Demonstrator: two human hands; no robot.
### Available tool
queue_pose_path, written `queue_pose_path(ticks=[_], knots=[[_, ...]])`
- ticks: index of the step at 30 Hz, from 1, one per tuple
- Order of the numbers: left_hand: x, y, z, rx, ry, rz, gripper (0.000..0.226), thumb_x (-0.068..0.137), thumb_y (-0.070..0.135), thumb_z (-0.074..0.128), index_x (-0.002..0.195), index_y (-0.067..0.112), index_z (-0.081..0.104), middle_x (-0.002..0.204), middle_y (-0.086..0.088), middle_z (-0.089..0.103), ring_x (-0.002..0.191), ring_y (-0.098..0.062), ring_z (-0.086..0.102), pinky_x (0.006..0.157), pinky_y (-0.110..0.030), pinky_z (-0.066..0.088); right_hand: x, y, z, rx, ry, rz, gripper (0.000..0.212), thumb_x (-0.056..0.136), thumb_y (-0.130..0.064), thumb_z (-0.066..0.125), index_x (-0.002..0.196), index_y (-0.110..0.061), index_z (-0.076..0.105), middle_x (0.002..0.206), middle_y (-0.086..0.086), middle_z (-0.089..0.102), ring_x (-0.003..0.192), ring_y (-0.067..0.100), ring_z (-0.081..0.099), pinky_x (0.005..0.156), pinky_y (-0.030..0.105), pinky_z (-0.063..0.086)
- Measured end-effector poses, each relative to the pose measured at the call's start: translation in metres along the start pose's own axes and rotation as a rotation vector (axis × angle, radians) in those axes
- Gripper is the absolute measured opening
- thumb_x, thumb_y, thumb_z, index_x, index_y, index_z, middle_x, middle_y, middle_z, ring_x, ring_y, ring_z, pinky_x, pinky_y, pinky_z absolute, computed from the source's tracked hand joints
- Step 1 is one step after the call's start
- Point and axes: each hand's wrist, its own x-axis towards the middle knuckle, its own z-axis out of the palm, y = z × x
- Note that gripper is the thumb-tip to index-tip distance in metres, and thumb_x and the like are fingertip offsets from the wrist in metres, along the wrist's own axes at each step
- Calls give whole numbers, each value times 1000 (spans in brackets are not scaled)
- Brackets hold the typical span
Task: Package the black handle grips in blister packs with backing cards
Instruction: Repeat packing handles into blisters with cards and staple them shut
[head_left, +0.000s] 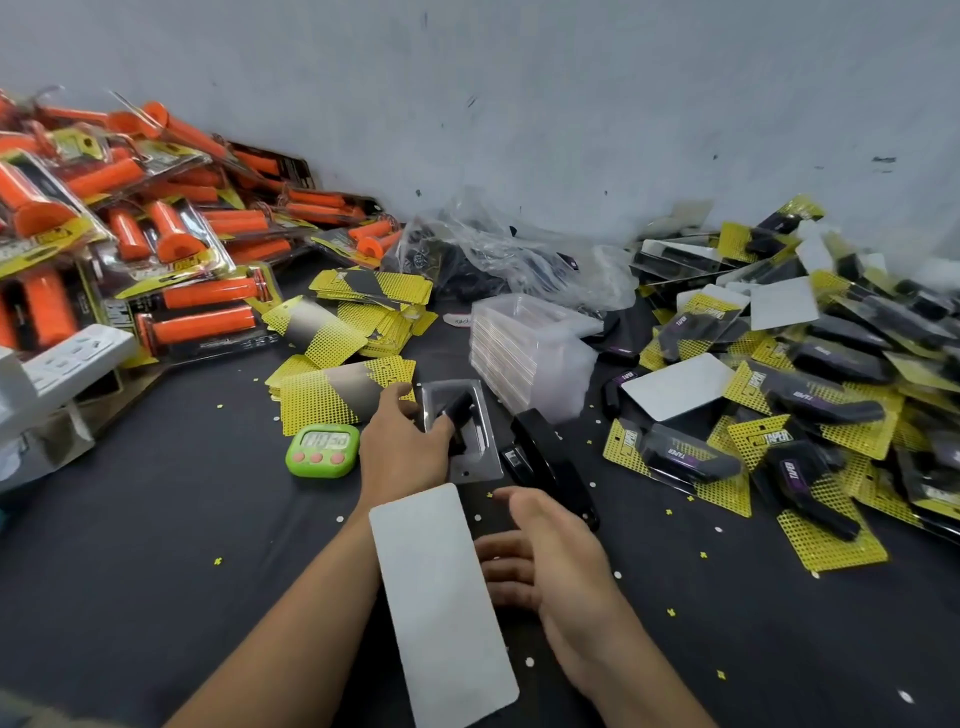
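L hand (405, 447) pinches clear blister (470, 457) mid-surface (156, 519), thumb on black grip (457, 410) inside; R hand (540, 551) fingers curl round card (441, 597) edge; blister prob. thin, slick, so hold by rim.

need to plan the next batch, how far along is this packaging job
Done: a big pile of packed black grips lies on the right. In hand: the left hand holds a blister pack with a black grip in it; the right hand holds a backing card. Left: closing this pack, stapler beside it, plus the stack of empty blisters, loose cards and bagged grips.
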Motion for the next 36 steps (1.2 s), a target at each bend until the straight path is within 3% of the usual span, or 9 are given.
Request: queue_pose_path(ticks=[5,12,18,21,24,26,29,31,36], knots=[[0,0,-1,-2,17,35,56,89,29,72,141,22,51,106,10,59,97,-18,59,87,-32,44,-4,5,14,-359,-120,-107,32,77,-27,75,106,-37,64,89,0,79,80,20,76,72,38,61],[-11,10,-11,-186,170,48,23,93,23,63,115,26,65,97,17,68,90,-2,64,75,-12,43,28,8,16,588,-165,-69,45,79,25,45,69,-11,71,82,15,68,80,27,60,77,32,46],[-33,24,-25,-336,227,254,9,84,29,65,78,33,70,74,15,70,68,-3,64,60,-13,46,46,19,6,822,-372,-86,31,64,-28,87,68,-15,59,86,7,62,87,24,62,88,36,45],[-35,31,-36,-503,-41,334,13,78,13,65,69,18,74,60,-3,67,55,-15,57,53,-23,43,51,17,7,887,-350,-22,23,90,-23,45,71,-16,55,88,7,60,91,25,60,94,37,44],[-34,28,-55,-615,-372,362,32,56,4,51,69,13,79,62,-14,68,58,-18,58,55,-24,42,55,20,7,979,-277,32,15,77,-15,68,83,-9,56,85,12,68,82,29,68,81,42,56],[-33,14,-69,-697,-606,369,46,46,9,48,77,13,82,83,-11,75,75,-17,68,63,-24,51,50,15,7,978,-343,5,30,72,-14,86,84,-9,59,96,16,69,93,32,67,92,45,53],[-34,-7,-87,-523,-898,439,53,55,-5,57,98,13,80,135,-6,66,126,-21,62,94,-28,55,51,16,7,967,-288,19,15,87,-18,69,91,-6,61,98,17,73,94,34,72,90,44,58],[-37,-22,-90,-308,-867,450,61,70,-20,69,110,24,80,143,4,61,135,-18,57,100,-29,52,47,12,9,1015,-349,21,20,97,-18,50,79,-11,55,97,17,69,97,36,67,96,46,55],[-52,-11,-84,-522,-498,246,17,75,21,83,92,21,85,105,-2,79,98,-13,74,79,-22,56,43,12,16,665,-247,-79,29,87,21,49,88,-4,63,98,16,71,98,27,72,94,39,59]])
